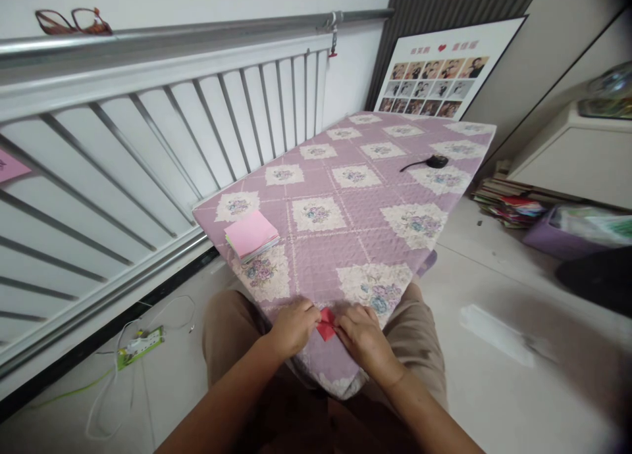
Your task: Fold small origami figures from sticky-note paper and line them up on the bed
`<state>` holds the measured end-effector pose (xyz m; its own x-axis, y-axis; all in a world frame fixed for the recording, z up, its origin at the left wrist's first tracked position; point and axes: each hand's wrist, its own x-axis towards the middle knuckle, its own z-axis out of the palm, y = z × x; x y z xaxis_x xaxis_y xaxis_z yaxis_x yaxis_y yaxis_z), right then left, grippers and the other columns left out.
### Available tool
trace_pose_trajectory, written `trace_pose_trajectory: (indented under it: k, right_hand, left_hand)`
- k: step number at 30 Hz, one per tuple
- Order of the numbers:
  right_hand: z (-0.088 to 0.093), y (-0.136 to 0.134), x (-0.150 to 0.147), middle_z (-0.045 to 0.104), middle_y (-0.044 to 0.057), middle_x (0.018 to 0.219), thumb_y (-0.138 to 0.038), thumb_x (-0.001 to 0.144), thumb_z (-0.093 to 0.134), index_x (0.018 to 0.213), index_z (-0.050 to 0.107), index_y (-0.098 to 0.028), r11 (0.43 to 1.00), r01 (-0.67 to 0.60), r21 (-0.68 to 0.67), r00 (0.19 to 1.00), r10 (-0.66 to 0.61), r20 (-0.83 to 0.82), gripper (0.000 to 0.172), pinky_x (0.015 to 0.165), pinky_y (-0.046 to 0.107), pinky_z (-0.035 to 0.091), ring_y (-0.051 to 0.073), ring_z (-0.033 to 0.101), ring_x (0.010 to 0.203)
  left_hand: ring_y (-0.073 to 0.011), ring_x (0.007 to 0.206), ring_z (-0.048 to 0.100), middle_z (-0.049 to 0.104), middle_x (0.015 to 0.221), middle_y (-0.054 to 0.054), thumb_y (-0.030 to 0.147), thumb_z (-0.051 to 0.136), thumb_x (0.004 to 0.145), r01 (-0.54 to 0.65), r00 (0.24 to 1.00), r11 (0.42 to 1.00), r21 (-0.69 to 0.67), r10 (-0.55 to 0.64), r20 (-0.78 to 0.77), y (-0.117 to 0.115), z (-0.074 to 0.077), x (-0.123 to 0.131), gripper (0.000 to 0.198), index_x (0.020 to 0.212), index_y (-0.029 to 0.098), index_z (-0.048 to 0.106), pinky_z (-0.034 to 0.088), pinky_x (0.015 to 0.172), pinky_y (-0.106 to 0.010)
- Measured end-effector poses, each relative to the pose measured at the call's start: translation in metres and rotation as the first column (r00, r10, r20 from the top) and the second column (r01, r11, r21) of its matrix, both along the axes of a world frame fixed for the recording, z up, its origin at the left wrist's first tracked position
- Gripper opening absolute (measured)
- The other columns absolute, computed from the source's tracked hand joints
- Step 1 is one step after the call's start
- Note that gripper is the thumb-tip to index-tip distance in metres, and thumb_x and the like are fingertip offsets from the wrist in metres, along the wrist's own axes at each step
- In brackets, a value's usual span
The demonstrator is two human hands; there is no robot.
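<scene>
Left hand (293,326): fingers curled in, tips closed on the left edge of a small red piece of paper (326,324).
Right hand (365,335): fingers bent, closed on the paper's right edge, hiding part of it.
Paper place: between the 2 hands, at the near edge of the purple quilted tablecloth with flower squares (355,197).
Paper folds: too small and too covered to tell.
Pink square paper stack (251,235): on the cloth's left corner, well apart from the hands.
Black object with a cord (437,161): on the far side, hard to make out.
Forearms: cut off by the lower edge.
</scene>
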<state>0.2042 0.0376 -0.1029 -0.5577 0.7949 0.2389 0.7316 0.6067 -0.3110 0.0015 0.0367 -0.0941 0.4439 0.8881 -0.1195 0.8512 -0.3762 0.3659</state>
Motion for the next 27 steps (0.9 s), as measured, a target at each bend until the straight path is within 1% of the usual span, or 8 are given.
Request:
trace_pose_trajectory:
  k: [2, 6, 10, 15, 18, 20, 24, 27]
  right_hand:
    - [0.0, -0.002, 0.001, 0.059, 0.003, 0.077, -0.023, 0.092, 0.05, 0.08, 0.062, -0.022, 0.999, -0.038, 0.034, 0.998, 0.036, 0.053, 0.017, 0.077, 0.035, 0.032, 0.02, 0.048, 0.079]
    - [0.001, -0.005, 0.003, 0.059, 0.003, 0.081, -0.019, 0.089, 0.055, 0.087, 0.064, -0.021, 0.993, -0.103, 0.064, 0.99, 0.096, 0.101, 0.009, 0.079, 0.035, 0.034, 0.02, 0.048, 0.082]
    - [0.001, -0.005, 0.005, 0.06, 0.003, 0.085, -0.019, 0.088, 0.056, 0.092, 0.065, -0.022, 0.988, -0.138, 0.072, 0.986, 0.13, 0.103, 0.009, 0.081, 0.034, 0.036, 0.02, 0.048, 0.085]
    - [-0.005, -0.005, 0.008, 0.06, 0.003, 0.084, -0.02, 0.089, 0.056, 0.097, 0.065, -0.021, 0.976, -0.164, 0.143, 0.986, 0.157, 0.061, 0.012, 0.077, 0.034, 0.038, 0.02, 0.048, 0.083]
    - [-0.008, -0.007, 0.01, 0.061, 0.003, 0.087, -0.018, 0.089, 0.055, 0.102, 0.065, -0.021, 0.972, -0.182, 0.149, 0.983, 0.177, 0.05, 0.016, 0.08, 0.034, 0.039, 0.02, 0.049, 0.084]
    - [-0.009, -0.009, 0.012, 0.061, 0.004, 0.089, -0.018, 0.089, 0.054, 0.106, 0.064, -0.021, 0.972, -0.182, 0.146, 0.983, 0.176, 0.049, 0.019, 0.082, 0.035, 0.039, 0.02, 0.049, 0.085]
    - [-0.009, -0.015, 0.015, 0.062, 0.005, 0.094, -0.016, 0.09, 0.052, 0.115, 0.06, -0.021, 0.976, -0.171, 0.134, 0.984, 0.164, 0.062, 0.027, 0.084, 0.036, 0.038, 0.021, 0.05, 0.088]
    - [-0.005, -0.018, 0.013, 0.063, 0.005, 0.095, -0.016, 0.09, 0.052, 0.114, 0.061, -0.02, 0.98, -0.15, 0.131, 0.988, 0.144, 0.055, 0.026, 0.084, 0.036, 0.038, 0.021, 0.051, 0.09]
  left_hand:
    - [-0.0183, 0.086, 0.054, 0.057, 0.098, -0.006, 0.025, 0.042, 0.094, 0.014, 1.0, 1.0, 0.014, -0.013, -0.023, -0.002, -0.001, 0.0, 0.019, 0.096, 0.021, 0.061, 0.041, 0.076, -0.029]
    - [-0.0195, 0.086, 0.053, 0.058, 0.099, -0.006, 0.025, 0.039, 0.096, 0.06, 0.993, 0.997, 0.056, -0.054, -0.102, -0.004, -0.003, 0.001, 0.024, 0.1, 0.022, 0.062, 0.041, 0.076, -0.031]
    - [-0.0197, 0.089, 0.052, 0.059, 0.096, -0.005, 0.026, 0.041, 0.096, 0.113, 0.984, 0.987, 0.116, -0.095, -0.153, -0.008, -0.009, -0.002, 0.023, 0.099, 0.021, 0.063, 0.041, 0.076, -0.03]
    - [-0.0181, 0.087, 0.052, 0.06, 0.095, -0.003, 0.025, 0.039, 0.097, 0.175, 0.975, 0.955, 0.24, -0.133, -0.179, -0.015, -0.014, -0.006, 0.025, 0.099, 0.023, 0.063, 0.041, 0.075, -0.03]
    - [-0.0184, 0.087, 0.052, 0.061, 0.097, -0.002, 0.025, 0.04, 0.097, 0.19, 0.968, 0.945, 0.264, -0.135, -0.213, -0.021, -0.01, -0.005, 0.023, 0.102, 0.023, 0.062, 0.042, 0.075, -0.031]
    - [-0.019, 0.086, 0.053, 0.061, 0.099, -0.002, 0.025, 0.04, 0.097, 0.174, 0.962, 0.949, 0.265, -0.106, -0.252, -0.026, -0.005, -0.001, 0.022, 0.104, 0.023, 0.061, 0.042, 0.073, -0.032]
    - [-0.0215, 0.087, 0.054, 0.061, 0.107, -0.005, 0.027, 0.039, 0.097, 0.152, 0.947, 0.958, 0.244, -0.071, -0.313, -0.042, 0.004, 0.006, 0.031, 0.125, 0.025, 0.051, 0.041, 0.07, -0.034]
    - [-0.0253, 0.098, 0.052, 0.057, 0.12, -0.009, 0.028, 0.036, 0.097, 0.175, 0.936, 0.955, 0.239, -0.086, -0.34, -0.051, 0.007, 0.008, 0.038, 0.135, 0.026, 0.042, 0.04, 0.072, -0.036]
